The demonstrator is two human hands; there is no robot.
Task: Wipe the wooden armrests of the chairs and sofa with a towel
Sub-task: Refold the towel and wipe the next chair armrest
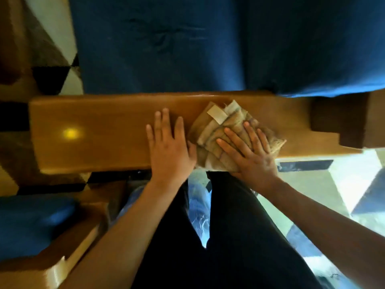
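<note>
The person's dark trousers fill the lower middle of the view, with both bare forearms reaching forward over them. The left hand lies flat, fingers spread, palm down on the wooden armrest, gripping nothing. Just beside it, the right hand presses open-palmed on a folded tan towel, which sits on the armrest toward its right end. Blue upholstery lies beyond the armrest. A second blue cushion shows lower left.
</note>
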